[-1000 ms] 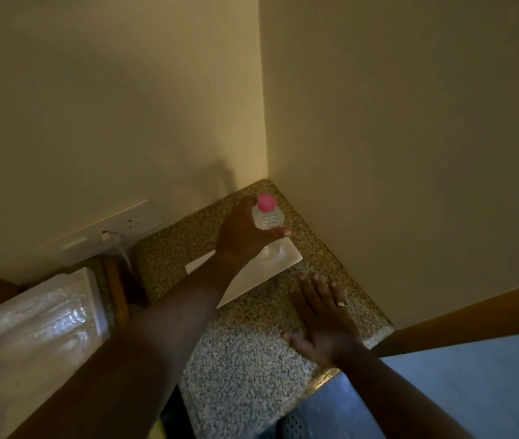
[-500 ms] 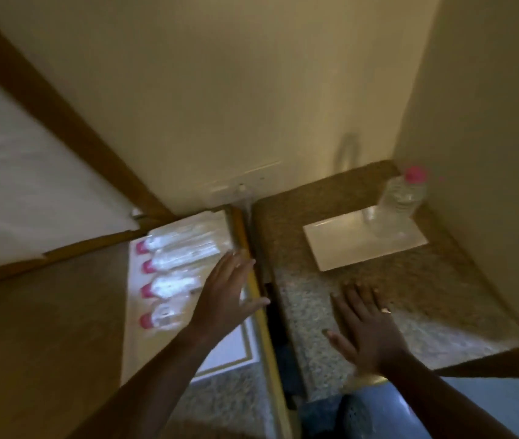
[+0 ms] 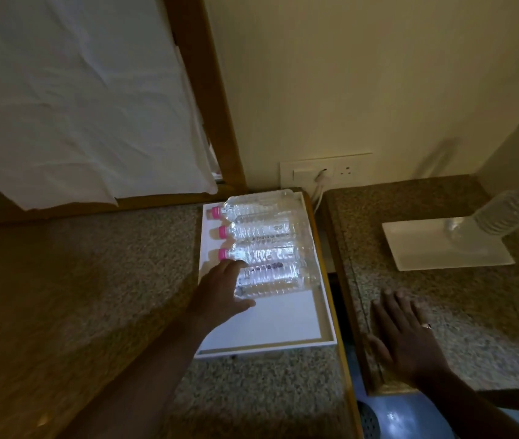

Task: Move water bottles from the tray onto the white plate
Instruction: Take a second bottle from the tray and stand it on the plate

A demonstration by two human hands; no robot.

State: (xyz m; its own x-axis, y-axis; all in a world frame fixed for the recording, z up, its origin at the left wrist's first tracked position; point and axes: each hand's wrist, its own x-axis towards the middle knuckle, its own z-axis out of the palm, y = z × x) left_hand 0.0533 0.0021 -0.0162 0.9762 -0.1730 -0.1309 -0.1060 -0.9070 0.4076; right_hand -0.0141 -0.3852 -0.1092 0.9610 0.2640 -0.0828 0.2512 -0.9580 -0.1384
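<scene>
Several clear water bottles with pink caps (image 3: 261,229) lie side by side in a white tray (image 3: 264,346) on the left counter. My left hand (image 3: 220,293) is wrapped over the neck end of the nearest bottle (image 3: 277,278), fingers on top and thumb along its near side; its cap is hidden. The bottle still lies in the tray. On the right counter, a white rectangular plate (image 3: 422,245) holds one upright bottle (image 3: 502,213) at its far right corner. My right hand (image 3: 407,337) rests flat on that counter, in front of the plate, holding nothing.
A dark gap (image 3: 340,312) separates the two speckled stone counters. A wall socket with a plugged cable (image 3: 321,174) sits behind the tray. A white cloth (image 3: 78,106) and a wooden frame (image 3: 217,99) rise at the left. Walls close in the right counter's corner.
My left hand let go of the bottle on the plate, swung left to the tray and came down on the nearest bottle. My view turned left. The right hand stayed flat.
</scene>
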